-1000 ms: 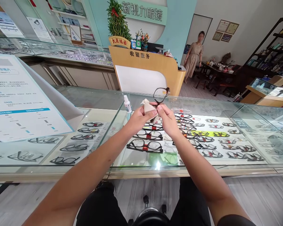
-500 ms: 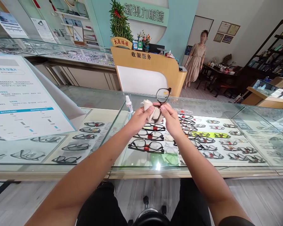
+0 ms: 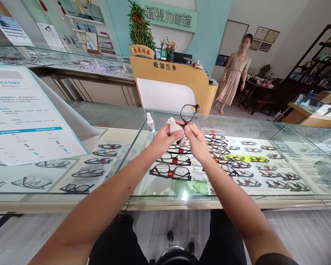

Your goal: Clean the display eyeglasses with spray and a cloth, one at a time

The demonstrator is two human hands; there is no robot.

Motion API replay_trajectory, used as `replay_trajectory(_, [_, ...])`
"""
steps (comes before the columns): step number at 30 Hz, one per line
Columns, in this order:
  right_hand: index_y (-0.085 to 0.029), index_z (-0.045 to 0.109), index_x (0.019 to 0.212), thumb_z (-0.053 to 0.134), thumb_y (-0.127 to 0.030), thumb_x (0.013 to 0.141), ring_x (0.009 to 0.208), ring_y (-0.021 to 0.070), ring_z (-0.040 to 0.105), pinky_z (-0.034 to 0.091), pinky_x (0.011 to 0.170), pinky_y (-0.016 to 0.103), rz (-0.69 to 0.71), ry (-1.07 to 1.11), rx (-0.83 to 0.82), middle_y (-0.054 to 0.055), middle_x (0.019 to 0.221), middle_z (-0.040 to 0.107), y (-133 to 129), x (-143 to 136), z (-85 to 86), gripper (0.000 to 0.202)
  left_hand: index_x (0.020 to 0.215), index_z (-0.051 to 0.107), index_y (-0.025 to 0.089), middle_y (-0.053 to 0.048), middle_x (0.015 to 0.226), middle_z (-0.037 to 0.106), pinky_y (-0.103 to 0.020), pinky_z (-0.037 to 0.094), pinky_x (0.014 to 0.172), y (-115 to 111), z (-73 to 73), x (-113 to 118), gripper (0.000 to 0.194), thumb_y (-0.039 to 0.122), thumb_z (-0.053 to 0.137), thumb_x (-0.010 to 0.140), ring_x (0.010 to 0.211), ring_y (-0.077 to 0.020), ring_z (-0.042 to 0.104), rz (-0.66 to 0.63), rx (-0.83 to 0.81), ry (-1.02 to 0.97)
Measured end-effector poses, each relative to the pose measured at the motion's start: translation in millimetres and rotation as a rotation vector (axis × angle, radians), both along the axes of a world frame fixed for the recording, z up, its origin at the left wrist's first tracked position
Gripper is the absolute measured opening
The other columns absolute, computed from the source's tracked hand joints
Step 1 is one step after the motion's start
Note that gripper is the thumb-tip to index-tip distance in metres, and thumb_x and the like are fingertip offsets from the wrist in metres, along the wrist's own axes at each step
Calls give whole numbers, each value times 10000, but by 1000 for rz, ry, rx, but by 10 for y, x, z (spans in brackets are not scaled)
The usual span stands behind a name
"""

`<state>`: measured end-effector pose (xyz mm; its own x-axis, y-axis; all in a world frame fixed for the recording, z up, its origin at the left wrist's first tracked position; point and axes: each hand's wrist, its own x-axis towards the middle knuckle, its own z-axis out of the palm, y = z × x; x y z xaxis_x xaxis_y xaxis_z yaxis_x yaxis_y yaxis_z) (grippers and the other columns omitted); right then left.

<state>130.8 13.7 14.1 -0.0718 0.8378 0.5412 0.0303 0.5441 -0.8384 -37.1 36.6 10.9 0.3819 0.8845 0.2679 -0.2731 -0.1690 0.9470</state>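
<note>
My left hand (image 3: 164, 139) is closed on a crumpled pale cloth (image 3: 175, 127), the thumb pressed across it. The cloth wraps part of a pair of dark-rimmed eyeglasses (image 3: 189, 113); one round lens stands up clear above my fingers, and the other is hidden by cloth and hand. My right hand (image 3: 195, 141) pinches the glasses near the middle of the frame, its fingertips against the cloth. Both hands meet over the glass counter (image 3: 143, 176). A white spray bottle (image 3: 150, 124) stands upright on the counter, just left of my left hand.
Rows of eyeglasses (image 3: 171, 171) lie under the counter glass. A large printed sign (image 3: 30, 114) stands on the left. Beyond are a wooden cashier desk (image 3: 209, 95) and a person (image 3: 234, 75) in a beige dress. My legs and a stool (image 3: 178, 257) are below.
The glasses have tilted and shifted slightly left, and my right hand has moved left, closer to my left thumb. The person in the background has stepped nearer and to the right.
</note>
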Motion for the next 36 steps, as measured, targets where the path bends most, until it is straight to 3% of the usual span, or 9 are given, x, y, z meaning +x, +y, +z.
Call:
replay_trajectory(5, [-237, 608, 769, 598, -775, 1019, 927, 220, 549, 607, 733, 365, 27, 5, 27, 60, 982, 543, -67, -55, 25, 593, 1175, 734, 190, 6, 906, 736, -287, 531, 736, -1, -58, 61, 600, 619, 939, 808, 727, -126, 613, 132, 17, -41])
replay_trajectory(9, [-235, 600, 728, 676, -724, 994, 929, 213, 572, 607, 648, 340, 50, 30, 7, 70, 1039, 534, -104, -83, 43, 562, 1106, 731, 203, 12, 846, 715, -301, 538, 670, -7, -48, 72, 577, 700, 873, 851, 656, -130, 603, 118, -2, -87])
replay_trajectory(11, [-235, 614, 726, 706, -708, 979, 951, 218, 586, 606, 690, 350, 21, 45, 5, 71, 1048, 552, -97, -77, 40, 545, 1120, 728, 208, 6, 837, 716, -304, 544, 657, -10, -39, 70, 588, 720, 854, 862, 654, -139, 620, 89, -33, -94])
replay_trajectory(15, [-231, 650, 729, 683, -659, 1010, 990, 225, 592, 560, 943, 405, -49, 59, 23, 52, 975, 604, -50, -16, 37, 513, 1101, 720, 207, -27, 879, 734, -330, 571, 730, -1, -40, 37, 588, 702, 890, 833, 761, -183, 678, -20, -67, -76])
replay_trajectory(19, [-239, 721, 841, 648, -673, 1020, 910, 206, 558, 555, 940, 400, -45, 70, -42, 33, 972, 622, -12, 35, 38, 475, 951, 681, 187, 0, 804, 678, -294, 514, 721, 16, -32, -21, 586, 658, 968, 752, 738, -152, 611, -62, -42, 45])
replay_trajectory(24, [-226, 618, 702, 626, -740, 1021, 954, 221, 606, 584, 955, 422, -63, 20, 44, 39, 932, 582, -13, -10, 1, 605, 1148, 688, 176, -24, 956, 737, -303, 530, 795, 2, -1, -6, 635, 609, 965, 775, 846, -177, 659, 2, 42, 72])
replay_trajectory(29, [-247, 651, 711, 644, -761, 1001, 991, 242, 616, 630, 678, 364, -26, 2, 18, 80, 1053, 631, -84, -66, 2, 589, 1206, 699, 204, 6, 845, 710, -310, 535, 662, -17, -12, 54, 633, 716, 852, 867, 647, -144, 619, 21, 48, -32])
replay_trajectory(32, [-248, 664, 658, 637, -699, 1039, 1087, 254, 656, 659, 864, 413, -45, -39, 84, 98, 1136, 719, -119, -64, 33, 591, 1148, 724, 207, 6, 762, 697, -302, 524, 583, -8, -34, 59, 606, 753, 801, 895, 608, -155, 621, 49, -3, -64])
replay_trajectory(36, [-258, 720, 701, 637, -624, 1072, 1177, 274, 697, 579, 1083, 479, -111, -46, 175, 88, 1220, 814, -103, -16, 63, 528, 1143, 764, 203, -41, 894, 782, -338, 618, 750, 33, -61, 42, 623, 767, 802, 880, 810, -214, 750, 61, -48, -39])
